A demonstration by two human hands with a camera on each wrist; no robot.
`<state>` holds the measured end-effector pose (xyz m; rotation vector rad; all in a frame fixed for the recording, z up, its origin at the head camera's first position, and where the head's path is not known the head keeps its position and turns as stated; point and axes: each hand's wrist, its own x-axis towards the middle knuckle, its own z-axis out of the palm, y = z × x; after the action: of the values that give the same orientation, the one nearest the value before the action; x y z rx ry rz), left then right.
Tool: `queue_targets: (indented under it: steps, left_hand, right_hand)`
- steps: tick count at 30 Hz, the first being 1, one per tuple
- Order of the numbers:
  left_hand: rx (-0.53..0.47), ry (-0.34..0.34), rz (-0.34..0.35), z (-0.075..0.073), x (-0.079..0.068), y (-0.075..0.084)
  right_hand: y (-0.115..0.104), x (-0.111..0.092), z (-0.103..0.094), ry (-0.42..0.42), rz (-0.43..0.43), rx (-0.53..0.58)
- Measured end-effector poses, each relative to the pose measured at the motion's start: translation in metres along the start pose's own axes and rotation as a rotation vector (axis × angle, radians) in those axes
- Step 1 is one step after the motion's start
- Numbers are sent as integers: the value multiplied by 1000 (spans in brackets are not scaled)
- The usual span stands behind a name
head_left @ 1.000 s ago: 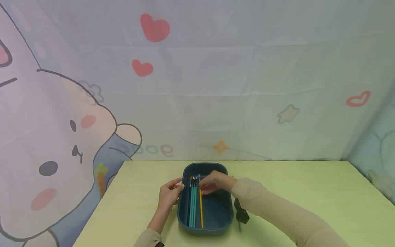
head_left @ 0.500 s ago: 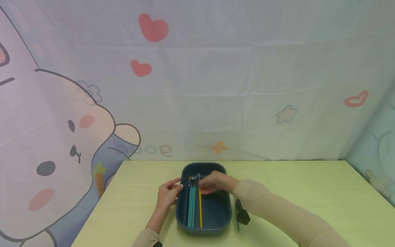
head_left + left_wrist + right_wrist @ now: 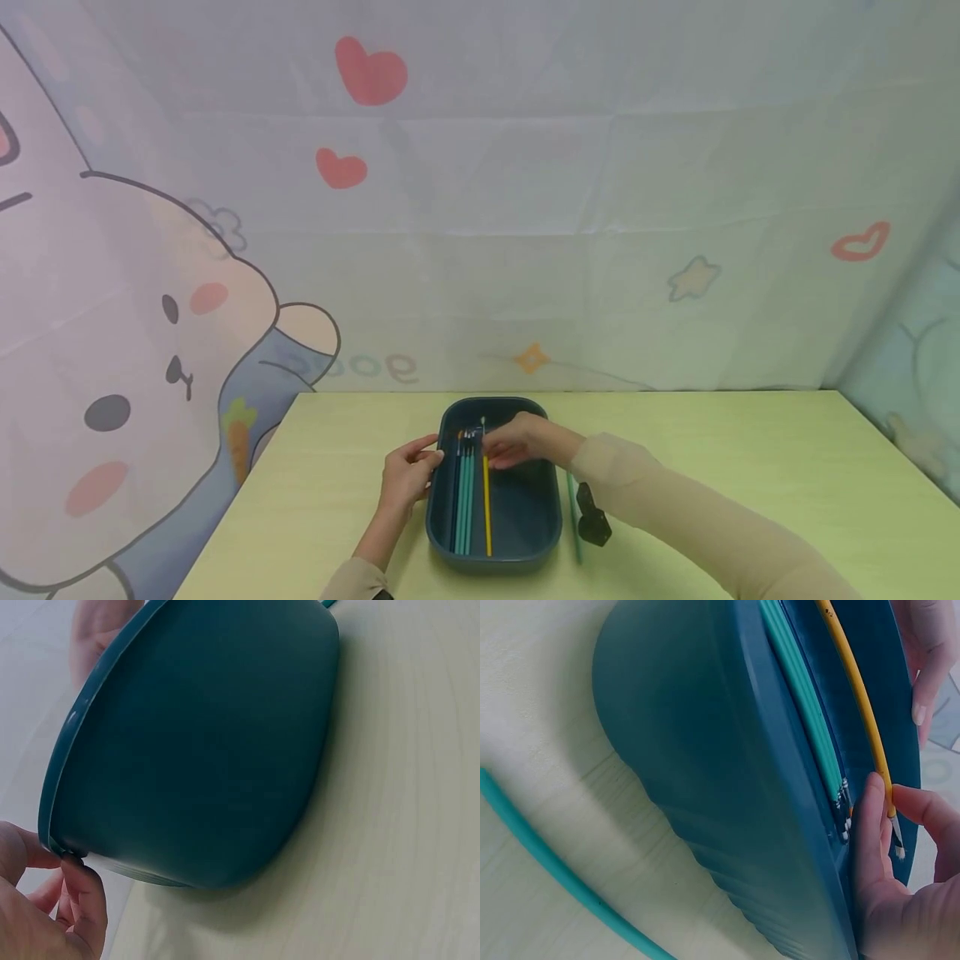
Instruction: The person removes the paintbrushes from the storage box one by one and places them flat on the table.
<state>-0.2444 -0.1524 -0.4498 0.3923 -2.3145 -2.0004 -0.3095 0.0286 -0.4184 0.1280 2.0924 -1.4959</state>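
Note:
A deep dark blue tray (image 3: 495,564) stands on the table in front of me. My left hand (image 3: 405,477) pinches its left rim between thumb and fingers; the left wrist view shows the fingertips (image 3: 84,881) at the rim's edge. Inside the tray, my right hand (image 3: 525,439) pinches a yellow paintbrush (image 3: 487,510) near its bristle end, thumb on one side and fingers on the other. To the left of it, several teal paintbrushes (image 3: 465,500) and a dark-handled paintbrush (image 3: 455,502) lie side by side, bristles pointing away from me.
A teal stick (image 3: 575,521) lies on the table just right of the tray, partly behind my right wrist and its black wrist camera (image 3: 593,517). Pale wood table (image 3: 360,417) surrounds the tray. A printed cloth (image 3: 480,250) hangs behind the table.
My right forearm has shifted slightly to the right, uncovering more of the teal stick beside the tray. Both hands keep their holds, and the head view has drifted a little.

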Motion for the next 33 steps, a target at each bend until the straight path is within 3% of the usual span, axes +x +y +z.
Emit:
queue_targets:
  steps: [33]
  left_hand:
    - [6,0,4,0,2,-1]
  right_hand:
    - [-6,-13,-27,-34,-36,-34]
